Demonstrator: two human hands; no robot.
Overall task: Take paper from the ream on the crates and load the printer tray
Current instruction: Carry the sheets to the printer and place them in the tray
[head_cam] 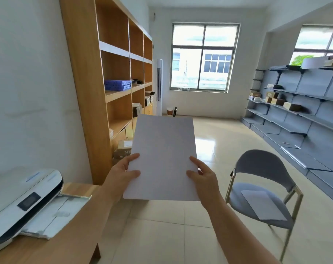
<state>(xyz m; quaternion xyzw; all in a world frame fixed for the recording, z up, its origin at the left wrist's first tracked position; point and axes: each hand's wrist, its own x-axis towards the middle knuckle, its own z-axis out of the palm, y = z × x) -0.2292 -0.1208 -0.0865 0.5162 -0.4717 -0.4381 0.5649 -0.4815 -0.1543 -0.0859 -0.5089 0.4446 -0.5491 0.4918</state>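
Observation:
A stack of white paper [162, 157] is held up in front of me, lengthwise, at about chest height. My left hand [122, 174] grips its lower left edge, thumb on top. Its lower right edge is pinched by my right hand [202, 178]. The white printer [19, 202] sits at the lower left on a wooden desk [74, 235], and its pulled-out tray [59, 212] lies flat toward the desk's right end. The paper is to the right of the printer and above it, not touching. The ream and crates are out of view.
A tall wooden bookcase [108, 82] stands behind the desk at the left. A grey folding chair [262, 191] with a white sheet [262, 206] on its seat is at the right. Grey wall shelves [299, 111] line the right side. Pale tiled floor lies between.

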